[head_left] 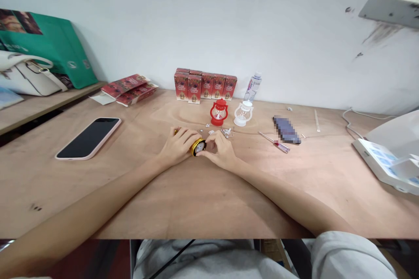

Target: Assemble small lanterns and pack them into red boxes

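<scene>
A small gold lantern (195,144) lies tipped on its side near the middle of the table, its round base turned to the right. My left hand (176,146) is wrapped round its body, which hides most of it. At the base rim, my right hand (221,150) has its thumb and curled fingers closed on the edge. White and dark parts show inside the base. Just beyond my hands stand a red lantern (218,113) and a white lantern (243,114), both upright. Several small white pieces (226,131) are scattered in front of them.
Red boxes (200,86) and a bottle (253,87) stand by the wall. Flattened red boxes (129,89) and a phone (90,138) lie left. To the right are a screwdriver (275,142), a dark blurred object (286,130) and a white device (386,161) with a cable.
</scene>
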{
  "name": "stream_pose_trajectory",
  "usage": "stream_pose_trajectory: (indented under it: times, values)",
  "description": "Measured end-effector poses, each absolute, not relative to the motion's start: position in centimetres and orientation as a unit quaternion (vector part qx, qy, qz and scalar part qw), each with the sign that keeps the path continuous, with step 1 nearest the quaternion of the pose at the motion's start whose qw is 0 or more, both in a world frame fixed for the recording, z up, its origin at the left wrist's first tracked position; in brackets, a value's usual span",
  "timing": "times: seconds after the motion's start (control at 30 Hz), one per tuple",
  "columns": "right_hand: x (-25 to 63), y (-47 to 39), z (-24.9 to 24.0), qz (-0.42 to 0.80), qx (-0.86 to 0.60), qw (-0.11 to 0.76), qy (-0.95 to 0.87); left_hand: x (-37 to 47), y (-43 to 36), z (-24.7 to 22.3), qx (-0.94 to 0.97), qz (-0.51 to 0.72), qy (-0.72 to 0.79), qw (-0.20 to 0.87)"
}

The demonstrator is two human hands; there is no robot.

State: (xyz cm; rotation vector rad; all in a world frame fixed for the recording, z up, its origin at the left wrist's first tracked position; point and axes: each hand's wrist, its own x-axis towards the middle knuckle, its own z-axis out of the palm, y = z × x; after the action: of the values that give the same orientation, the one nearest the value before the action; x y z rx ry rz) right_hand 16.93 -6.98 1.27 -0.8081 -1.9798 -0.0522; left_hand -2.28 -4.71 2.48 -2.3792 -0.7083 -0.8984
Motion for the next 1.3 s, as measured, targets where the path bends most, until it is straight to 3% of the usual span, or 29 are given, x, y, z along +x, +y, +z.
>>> stream_pose_trajectory:
  times: [0.4,1.03,1.3]
  values:
    - [16.87,-6.92,1.49,0.039,-0.336,0.466,-0.818,-2.36,-4.74,2.62,-0.872,-0.337,-0.288,0.207]
    - [17.20,-7.34,1.55,-0.166,-0.269,0.502,-0.805,-2.35,-5.00,2.74,-0.870,-0.347,-0.300,0.184]
    - [17.28,-7.38,1.31,-0.152,-0.263,0.441,-0.845,-2.06,-5.14,2.83,-0.872,-0.341,-0.289,0.198]
